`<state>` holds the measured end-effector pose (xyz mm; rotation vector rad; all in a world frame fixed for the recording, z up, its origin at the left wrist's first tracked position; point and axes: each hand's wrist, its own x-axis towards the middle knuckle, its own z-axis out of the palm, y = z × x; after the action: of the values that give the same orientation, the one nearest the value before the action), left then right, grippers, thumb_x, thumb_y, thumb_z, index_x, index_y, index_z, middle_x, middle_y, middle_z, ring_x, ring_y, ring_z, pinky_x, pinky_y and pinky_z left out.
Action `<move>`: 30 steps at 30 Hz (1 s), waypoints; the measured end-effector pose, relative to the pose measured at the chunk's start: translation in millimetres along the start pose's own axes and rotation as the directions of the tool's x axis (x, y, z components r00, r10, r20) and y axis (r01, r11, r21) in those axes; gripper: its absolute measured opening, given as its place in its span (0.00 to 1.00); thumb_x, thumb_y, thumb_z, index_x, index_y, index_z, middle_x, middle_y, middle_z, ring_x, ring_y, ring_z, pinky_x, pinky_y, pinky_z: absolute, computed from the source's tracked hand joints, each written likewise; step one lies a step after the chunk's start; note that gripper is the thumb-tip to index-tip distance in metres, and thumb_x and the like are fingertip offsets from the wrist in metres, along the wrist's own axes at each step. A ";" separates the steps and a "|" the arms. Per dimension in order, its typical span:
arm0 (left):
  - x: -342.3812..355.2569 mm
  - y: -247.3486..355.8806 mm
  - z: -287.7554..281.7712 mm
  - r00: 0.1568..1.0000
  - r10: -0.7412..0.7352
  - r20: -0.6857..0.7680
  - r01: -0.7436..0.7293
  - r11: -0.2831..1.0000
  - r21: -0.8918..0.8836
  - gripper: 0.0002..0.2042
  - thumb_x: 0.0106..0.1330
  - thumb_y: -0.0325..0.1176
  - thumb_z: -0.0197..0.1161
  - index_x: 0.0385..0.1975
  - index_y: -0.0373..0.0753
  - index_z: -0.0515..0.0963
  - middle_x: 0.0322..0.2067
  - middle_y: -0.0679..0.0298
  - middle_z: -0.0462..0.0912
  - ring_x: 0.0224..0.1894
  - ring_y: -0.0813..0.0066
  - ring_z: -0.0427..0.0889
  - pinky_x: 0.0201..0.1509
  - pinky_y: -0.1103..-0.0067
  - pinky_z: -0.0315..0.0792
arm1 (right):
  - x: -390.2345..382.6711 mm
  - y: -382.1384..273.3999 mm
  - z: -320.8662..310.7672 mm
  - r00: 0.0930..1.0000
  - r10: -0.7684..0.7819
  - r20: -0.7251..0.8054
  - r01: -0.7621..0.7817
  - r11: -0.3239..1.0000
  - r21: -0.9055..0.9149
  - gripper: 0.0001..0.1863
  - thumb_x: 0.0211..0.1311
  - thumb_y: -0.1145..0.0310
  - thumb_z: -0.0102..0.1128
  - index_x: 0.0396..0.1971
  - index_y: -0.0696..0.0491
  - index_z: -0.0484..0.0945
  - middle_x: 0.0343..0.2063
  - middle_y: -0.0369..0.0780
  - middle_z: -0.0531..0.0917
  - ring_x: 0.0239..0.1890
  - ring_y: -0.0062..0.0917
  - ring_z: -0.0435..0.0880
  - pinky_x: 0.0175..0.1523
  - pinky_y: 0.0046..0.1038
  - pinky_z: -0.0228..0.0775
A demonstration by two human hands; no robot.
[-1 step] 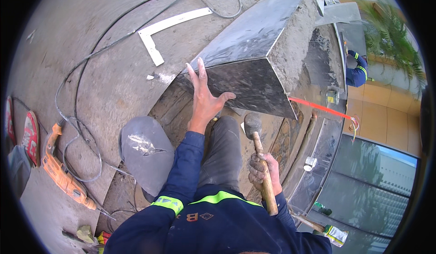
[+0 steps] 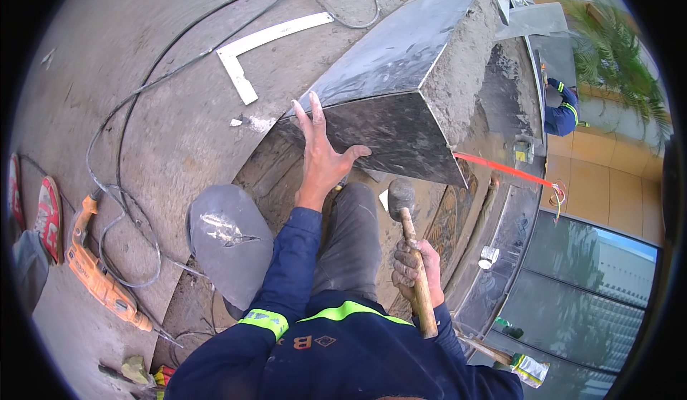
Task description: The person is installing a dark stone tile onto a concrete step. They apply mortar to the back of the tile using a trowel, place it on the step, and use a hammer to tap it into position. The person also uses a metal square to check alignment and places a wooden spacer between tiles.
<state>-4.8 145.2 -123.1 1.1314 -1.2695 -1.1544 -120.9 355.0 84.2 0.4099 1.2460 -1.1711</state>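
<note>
My left hand (image 2: 323, 158) is spread against the dark stone slab (image 2: 386, 134) that forms the near face of a stone-clad block. Its fingers reach the slab's upper left edge, and the thumb lies out to the right. Closed around the wooden handle of a rubber mallet (image 2: 422, 285) is my right hand (image 2: 415, 271). The mallet's dark head points up, below the slab and apart from it. A second, greyer slab (image 2: 401, 49) covers the block's upper face. Rough grey mortar (image 2: 465, 78) shows along its right side.
A white metal square (image 2: 240, 71) and an orange power tool (image 2: 104, 282) with looping cables lie on the ground at left. Another person's red shoe (image 2: 49, 214) stands beside the tool. An orange conduit (image 2: 504, 169) juts from the block. A worker (image 2: 562, 110) is farther off at right.
The mallet's head has shifted very slightly right and down. My left hand stays on the slab.
</note>
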 end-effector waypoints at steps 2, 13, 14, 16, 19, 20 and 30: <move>-2.0 2.6 -1.2 0.999 -0.033 0.012 0.034 0.999 -0.020 0.76 0.47 0.70 0.82 0.88 0.43 0.35 0.83 0.27 0.30 0.84 0.22 0.37 0.83 0.43 0.54 | -0.6 2.5 7.3 0.999 -0.033 0.016 0.032 0.999 0.042 0.10 0.77 0.62 0.55 0.33 0.49 0.74 0.13 0.29 0.70 0.09 0.20 0.67 0.15 0.26 0.63; 4.3 0.3 1.7 0.999 0.011 -0.051 -0.013 0.999 -0.047 0.74 0.47 0.72 0.79 0.89 0.53 0.35 0.83 0.27 0.26 0.83 0.18 0.43 0.80 0.43 0.60 | 1.7 -19.2 10.3 0.995 -0.078 0.058 0.078 0.997 -0.003 0.11 0.77 0.64 0.54 0.38 0.56 0.76 0.14 0.32 0.72 0.08 0.20 0.69 0.11 0.25 0.65; 4.1 0.2 1.4 0.998 0.017 -0.054 -0.020 0.999 -0.042 0.73 0.48 0.70 0.80 0.89 0.53 0.37 0.83 0.27 0.26 0.83 0.19 0.43 0.80 0.43 0.60 | 0.6 -19.0 8.1 0.992 -0.077 0.101 0.073 0.997 0.038 0.11 0.77 0.63 0.55 0.38 0.55 0.76 0.14 0.31 0.71 0.08 0.21 0.68 0.12 0.26 0.64; 3.1 1.1 0.8 0.997 0.040 -0.063 -0.043 0.998 -0.042 0.72 0.48 0.67 0.82 0.89 0.54 0.39 0.83 0.28 0.27 0.84 0.20 0.44 0.80 0.44 0.61 | -3.4 -16.2 7.4 0.992 -0.125 -0.017 0.126 0.981 0.148 0.11 0.77 0.63 0.54 0.37 0.55 0.75 0.14 0.31 0.72 0.08 0.20 0.69 0.12 0.25 0.65; 1.8 2.7 0.1 0.998 0.040 -0.043 -0.040 0.999 -0.003 0.73 0.47 0.50 0.90 0.88 0.45 0.39 0.84 0.31 0.28 0.86 0.30 0.44 0.85 0.50 0.56 | -7.6 -8.1 16.8 0.985 -0.158 -0.068 0.167 0.974 0.156 0.11 0.78 0.62 0.54 0.35 0.53 0.75 0.15 0.31 0.72 0.09 0.19 0.70 0.13 0.24 0.65; 1.2 3.3 0.0 0.998 0.049 -0.050 -0.049 0.999 -0.009 0.73 0.47 0.50 0.90 0.88 0.46 0.40 0.84 0.32 0.28 0.86 0.30 0.45 0.84 0.50 0.57 | -7.3 -4.5 21.3 0.988 -0.148 -0.038 0.152 0.975 0.160 0.12 0.78 0.62 0.54 0.35 0.53 0.74 0.15 0.31 0.72 0.10 0.19 0.70 0.13 0.24 0.66; 1.2 3.4 -1.9 0.999 0.014 -0.039 -0.019 0.992 -0.127 0.68 0.48 0.58 0.88 0.88 0.57 0.47 0.83 0.28 0.29 0.83 0.19 0.43 0.80 0.43 0.63 | -2.0 -9.1 13.3 0.980 0.012 0.199 -0.015 1.000 0.014 0.13 0.79 0.60 0.52 0.39 0.55 0.75 0.15 0.31 0.70 0.10 0.19 0.68 0.13 0.27 0.67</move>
<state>-2.9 144.2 -119.6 1.0417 -1.1575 -1.1791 -121.6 341.6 93.5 0.3039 1.0604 -1.1805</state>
